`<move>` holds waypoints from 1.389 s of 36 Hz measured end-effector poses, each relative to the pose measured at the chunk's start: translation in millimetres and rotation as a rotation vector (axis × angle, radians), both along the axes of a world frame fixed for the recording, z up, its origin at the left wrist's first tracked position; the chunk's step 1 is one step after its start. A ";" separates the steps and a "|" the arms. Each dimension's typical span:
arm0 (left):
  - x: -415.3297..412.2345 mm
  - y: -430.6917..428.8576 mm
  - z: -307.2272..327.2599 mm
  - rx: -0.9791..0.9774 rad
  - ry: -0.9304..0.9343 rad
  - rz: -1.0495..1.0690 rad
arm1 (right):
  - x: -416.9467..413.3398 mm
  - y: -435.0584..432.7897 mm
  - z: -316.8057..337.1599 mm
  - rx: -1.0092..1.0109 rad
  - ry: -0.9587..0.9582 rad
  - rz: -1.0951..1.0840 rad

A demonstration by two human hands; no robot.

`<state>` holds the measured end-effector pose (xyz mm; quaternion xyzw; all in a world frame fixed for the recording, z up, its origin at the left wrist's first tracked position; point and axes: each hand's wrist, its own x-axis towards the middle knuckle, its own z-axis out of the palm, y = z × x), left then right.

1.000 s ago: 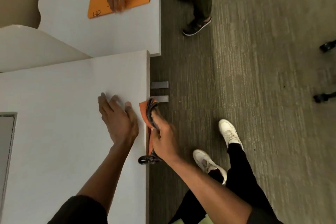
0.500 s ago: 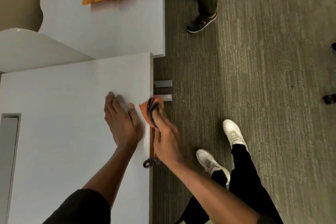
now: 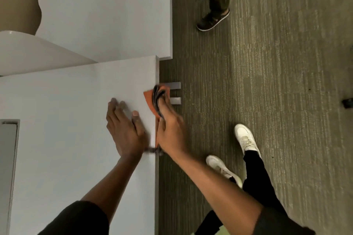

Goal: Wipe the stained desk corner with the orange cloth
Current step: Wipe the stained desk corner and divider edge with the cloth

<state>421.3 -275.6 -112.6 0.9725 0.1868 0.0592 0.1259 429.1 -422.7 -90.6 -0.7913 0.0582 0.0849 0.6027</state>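
Left hand: I had it pressed flat on the desk, fingers spread, holding nothing.
Right hand: at 3 o'clock of the left, closed on the orange cloth, fingers wrapped in its folds.
Orange cloth: bunched, draped over the desk's right edge, one flap on the top surface.
Stained corner: at 12 o'clock of the cloth; no stain discernible to me.
Step in hand: I judged edge wiping under way.
Next move: push the cloth toward 12 o'clock along the edge, keeping downward pressure.
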 end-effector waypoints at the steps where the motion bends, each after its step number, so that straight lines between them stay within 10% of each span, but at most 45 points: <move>1: -0.5 0.6 -0.6 -0.001 -0.001 0.000 | -16.1 -1.5 0.4 0.016 0.004 0.018; 15: -0.8 3.7 -6.9 -0.014 -0.008 0.002 | 126.4 -6.0 -3.6 0.034 0.046 -0.025; 25: -0.8 0.9 0.3 -0.067 0.034 0.037 | 20.3 -4.2 9.1 0.067 0.088 0.045; 50: -2.5 4.3 -6.2 -0.073 0.086 0.057 | 103.1 -1.1 14.2 -0.023 0.004 0.059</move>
